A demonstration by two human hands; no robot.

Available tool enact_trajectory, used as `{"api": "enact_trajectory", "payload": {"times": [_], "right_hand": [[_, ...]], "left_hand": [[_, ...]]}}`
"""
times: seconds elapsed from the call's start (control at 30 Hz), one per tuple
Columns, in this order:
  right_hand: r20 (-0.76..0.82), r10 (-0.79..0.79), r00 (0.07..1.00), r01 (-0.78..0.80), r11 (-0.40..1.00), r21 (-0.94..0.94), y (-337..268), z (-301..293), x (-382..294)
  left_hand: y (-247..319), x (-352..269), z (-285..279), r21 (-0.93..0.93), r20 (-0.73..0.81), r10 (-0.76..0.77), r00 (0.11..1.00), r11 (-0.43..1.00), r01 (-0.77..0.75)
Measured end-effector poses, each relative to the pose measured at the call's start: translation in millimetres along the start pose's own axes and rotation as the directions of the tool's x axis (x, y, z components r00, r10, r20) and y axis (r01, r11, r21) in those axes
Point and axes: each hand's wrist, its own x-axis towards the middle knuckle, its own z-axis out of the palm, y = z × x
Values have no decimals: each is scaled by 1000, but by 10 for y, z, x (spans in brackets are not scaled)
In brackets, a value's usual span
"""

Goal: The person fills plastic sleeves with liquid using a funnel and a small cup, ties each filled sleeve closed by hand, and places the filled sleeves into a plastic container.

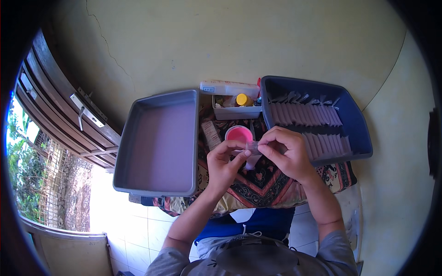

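In front of me, both hands pinch the top of a clear plastic bag. Its lower part, filled with pale pink-purple liquid, hangs beneath. My left hand grips the bag's left side between thumb and forefinger; my right hand pinches its right side. Just behind the bag stands a pink plastic cup or tub, partly hidden by my left fingers. The grey tub on the left holds a wide pool of pinkish-purple liquid. The dark blue tub on the right holds rows of filled plastic bags.
A grey basket with a yellow-capped container and a pack of clear bags stand at the back. A printed box lies beside the grey tub. Patterned cloth covers the table; a wooden door is at left.
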Motion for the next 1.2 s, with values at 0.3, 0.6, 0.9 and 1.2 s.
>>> {"api": "enact_trajectory", "payload": {"times": [0.3,0.6,0.9,1.2], "right_hand": [[-22,50,998,-43,968,248,-290,-59,96],[19,22,1000,-27,931,365,-340,-51,91],[70,56,996,-82,874,478,-250,-44,55],[35,72,997,-79,840,537,-285,-38,65]], "left_hand": [[10,172,-67,-422,251,0,968,900,110],[75,203,53,-392,383,-54,922,894,216],[109,229,47,-312,454,-66,889,922,228],[159,236,107,-309,460,-104,882,912,269]]}}
